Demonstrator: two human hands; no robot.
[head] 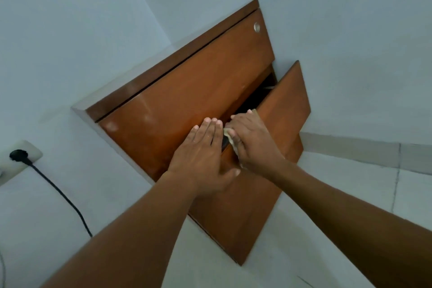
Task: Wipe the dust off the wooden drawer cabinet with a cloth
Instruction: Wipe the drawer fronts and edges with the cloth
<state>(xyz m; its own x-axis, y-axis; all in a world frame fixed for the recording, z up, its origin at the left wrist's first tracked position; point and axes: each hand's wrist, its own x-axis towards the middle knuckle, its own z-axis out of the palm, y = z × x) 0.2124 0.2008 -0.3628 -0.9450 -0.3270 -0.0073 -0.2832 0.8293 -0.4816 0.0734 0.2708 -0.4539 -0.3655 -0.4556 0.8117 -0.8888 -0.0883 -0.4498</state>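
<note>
The brown wooden drawer cabinet [187,82] stands against a white wall, seen tilted in the head view. Its top drawer has a round metal lock [257,27]. The second drawer [287,110] is pulled out, leaving a dark gap. My left hand [203,156] lies flat with fingers spread on the top drawer's front, near its lower edge. My right hand [252,142] is closed on a pale cloth [228,135] and presses it on the top edge of the pulled-out drawer. Most of the cloth is hidden under the hand.
A wall socket [25,156] with a black plug and a black cable [60,194] hanging from it is on the wall left of the cabinet. A white tiled floor [350,194] with a skirting strip lies to the right.
</note>
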